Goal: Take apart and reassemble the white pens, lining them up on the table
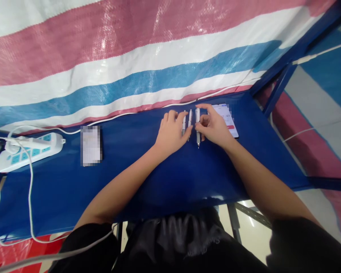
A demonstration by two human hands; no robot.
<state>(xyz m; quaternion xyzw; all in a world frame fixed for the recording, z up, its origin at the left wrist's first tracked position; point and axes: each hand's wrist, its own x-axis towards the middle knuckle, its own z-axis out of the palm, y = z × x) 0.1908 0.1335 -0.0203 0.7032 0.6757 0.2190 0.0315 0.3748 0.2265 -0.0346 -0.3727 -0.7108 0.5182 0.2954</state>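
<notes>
White pens (190,123) lie side by side on the blue worktop (130,178). We note the left hand (172,132) flat, fingers resting on two; the right hand (214,127) pinches the third pen (197,127) beside a phone (230,123).

pens (191,123) between both hands (phone (226,119) right, power strip (28,151) far left)

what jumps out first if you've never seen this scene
Two bare hands meet mid-table: the left hand and right hand lining up three slim white pens on the deep blue table top. Behind hangs a red, white and blue striped woven tarp, and a white power strip with teal sockets lies far left.
</notes>
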